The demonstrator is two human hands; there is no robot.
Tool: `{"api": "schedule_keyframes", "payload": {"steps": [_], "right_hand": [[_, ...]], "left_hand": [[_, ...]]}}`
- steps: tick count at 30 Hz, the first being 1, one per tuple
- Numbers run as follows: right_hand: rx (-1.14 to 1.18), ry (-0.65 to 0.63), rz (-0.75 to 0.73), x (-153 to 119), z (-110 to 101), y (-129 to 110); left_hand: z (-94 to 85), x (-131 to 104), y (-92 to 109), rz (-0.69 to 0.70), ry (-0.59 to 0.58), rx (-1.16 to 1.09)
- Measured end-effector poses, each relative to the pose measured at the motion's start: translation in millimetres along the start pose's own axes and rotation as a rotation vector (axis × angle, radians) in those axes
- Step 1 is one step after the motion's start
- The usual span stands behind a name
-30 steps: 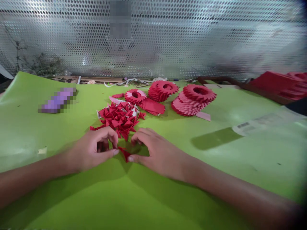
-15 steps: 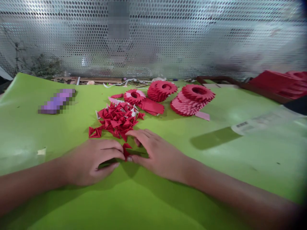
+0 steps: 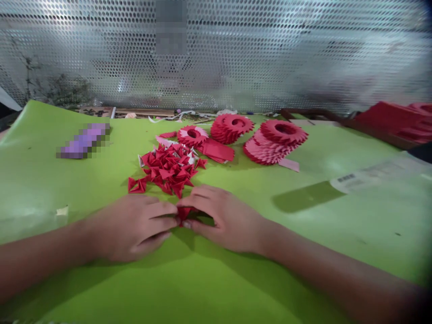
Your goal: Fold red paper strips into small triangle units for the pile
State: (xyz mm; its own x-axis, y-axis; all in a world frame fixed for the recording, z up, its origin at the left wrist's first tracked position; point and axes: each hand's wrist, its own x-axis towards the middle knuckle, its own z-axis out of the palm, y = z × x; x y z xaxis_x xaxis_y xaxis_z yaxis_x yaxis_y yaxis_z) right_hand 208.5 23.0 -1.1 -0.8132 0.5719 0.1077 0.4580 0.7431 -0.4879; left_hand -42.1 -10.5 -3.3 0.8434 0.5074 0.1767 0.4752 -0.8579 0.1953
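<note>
Between my two hands is a small red folded paper piece (image 3: 183,215), partly hidden by fingers. My left hand (image 3: 133,227) pinches it from the left with the fingertips. From the right, my right hand (image 3: 221,218) closes on the same piece, thumb below and index finger above. Just beyond the hands lies a heap of red folded paper triangles (image 3: 170,168), a few showing white. One more red paper triangle (image 3: 137,185) sits at the heap's left edge.
Behind the heap stand a small pink-and-red paper ring (image 3: 192,135), a red ring stack (image 3: 231,127) and a taller pink-and-red stack (image 3: 275,140). Flat red paper slips (image 3: 218,150) lie among them. A clear plastic sleeve (image 3: 337,186) is at right, a purple blurred object (image 3: 84,140) at left.
My right index finger has come down onto the red paper piece, narrowing the gap to the thumb. My left hand stays at the piece. The whole view has shifted slightly.
</note>
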Motion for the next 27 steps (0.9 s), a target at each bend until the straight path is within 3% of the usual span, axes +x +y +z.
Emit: {"api": "schedule_keyframes", "payload": {"steps": [6,11,19,27], "right_hand": [[0.0,0.024,-0.051,-1,2,5],[-0.004,0.054,-0.058,-1,3,7],[-0.043,0.131,0.001,-1,5,2],[0.023,0.319,-0.04,0,10,-3]], "left_hand": [[-6.8,2,2,0.063,-0.063,0.107],[-4.4,2,0,0.074,-0.03,0.091],[-2.4,7,6,-0.236,0.02,-0.064],[-0.8,18,10,-0.412,0.044,-0.301]]}}
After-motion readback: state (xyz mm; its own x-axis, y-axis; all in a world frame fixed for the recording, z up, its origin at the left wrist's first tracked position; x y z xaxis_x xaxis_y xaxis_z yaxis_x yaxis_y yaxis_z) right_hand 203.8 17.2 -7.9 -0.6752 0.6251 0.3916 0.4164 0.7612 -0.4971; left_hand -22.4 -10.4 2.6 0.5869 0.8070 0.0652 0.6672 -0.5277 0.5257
